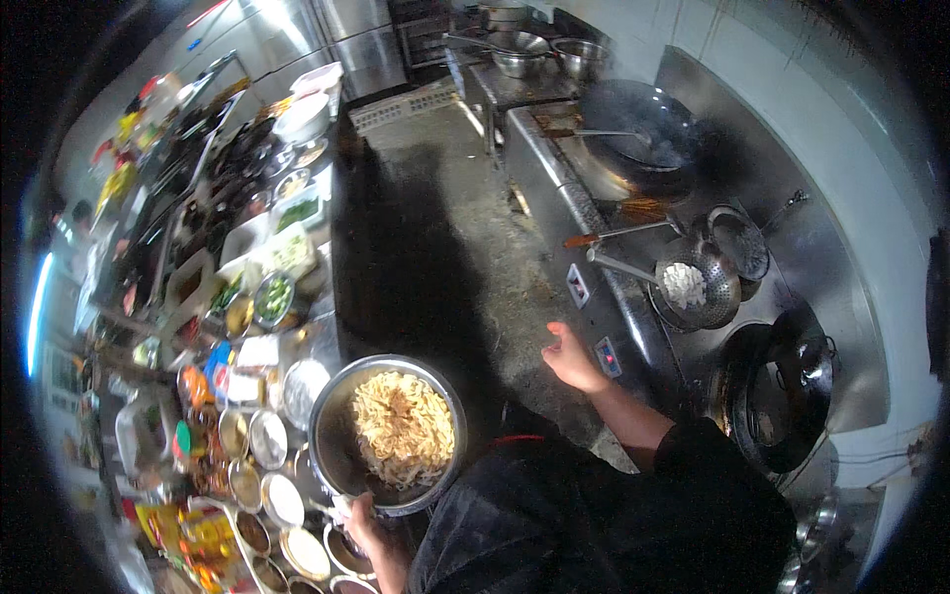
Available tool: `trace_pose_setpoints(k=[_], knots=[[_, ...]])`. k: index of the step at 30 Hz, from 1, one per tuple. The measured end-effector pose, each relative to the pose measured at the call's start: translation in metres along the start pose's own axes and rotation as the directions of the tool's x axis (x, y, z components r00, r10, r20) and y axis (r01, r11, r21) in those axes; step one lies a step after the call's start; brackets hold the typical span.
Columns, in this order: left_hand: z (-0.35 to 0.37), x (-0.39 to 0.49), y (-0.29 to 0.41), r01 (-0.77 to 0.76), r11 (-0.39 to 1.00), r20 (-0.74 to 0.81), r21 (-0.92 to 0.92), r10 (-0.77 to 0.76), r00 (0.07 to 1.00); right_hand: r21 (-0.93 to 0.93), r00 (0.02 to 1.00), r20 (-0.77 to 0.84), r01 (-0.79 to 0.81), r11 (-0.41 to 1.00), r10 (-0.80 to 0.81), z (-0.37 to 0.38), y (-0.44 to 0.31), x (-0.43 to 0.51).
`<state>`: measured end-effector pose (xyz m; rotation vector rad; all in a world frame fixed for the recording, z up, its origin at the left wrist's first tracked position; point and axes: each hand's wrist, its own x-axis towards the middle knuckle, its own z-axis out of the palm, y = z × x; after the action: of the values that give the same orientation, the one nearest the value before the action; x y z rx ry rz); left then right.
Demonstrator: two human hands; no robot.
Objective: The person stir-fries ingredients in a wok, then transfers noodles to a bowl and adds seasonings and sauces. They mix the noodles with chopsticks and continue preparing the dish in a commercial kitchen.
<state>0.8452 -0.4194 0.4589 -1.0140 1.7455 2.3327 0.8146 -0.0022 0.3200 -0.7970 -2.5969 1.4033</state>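
Note:
My left hand (361,524) grips the near rim of a deep stainless-steel bowl (334,416), with a bit of white material, perhaps cloth, at the fingers. Inside the bowl lie pale yellow noodle-like strips (404,423) with brown seasoning on top and darker strips at the near side. The bowl juts past the edge of the left counter. My right hand (573,360) is in the air beside the stove front, holding nothing, its fingers partly bent and apart. Close to it are a control panel (607,356) and a perforated strainer (712,286) holding white pieces (683,285).
Round seasoning containers (283,500) and a bowl of chopped greens (274,298) crowd the left counter. At right stand a steaming wok (638,126), a ladle (623,232) and a second dark wok (779,401). Concrete floor (475,223) runs between counter and stove.

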Motion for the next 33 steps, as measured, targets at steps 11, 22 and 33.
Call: trace_pose_setpoints(k=[11, 22, 33], knots=[[0.162, 0.287, 0.012, -0.018, 0.996, -0.011, 0.087, 0.019, 1.0, -0.019, 0.975, 0.086, -0.205, 0.979, 0.206, 0.06, -0.033, 0.22], [0.279, 0.409, 0.071, -0.062, 0.995, -0.353, -0.082, 0.029, 0.935, 0.116, 0.964, 0.261, -0.09, 0.989, 0.057, 0.126, -0.055, 0.518], [0.36, 0.464, 0.082, -0.344, 0.9, -0.734, -0.269, 0.04, 0.678, -0.017, 0.784, 0.418, 0.511, 0.859, -0.459, 0.263, -0.272, 0.802]])
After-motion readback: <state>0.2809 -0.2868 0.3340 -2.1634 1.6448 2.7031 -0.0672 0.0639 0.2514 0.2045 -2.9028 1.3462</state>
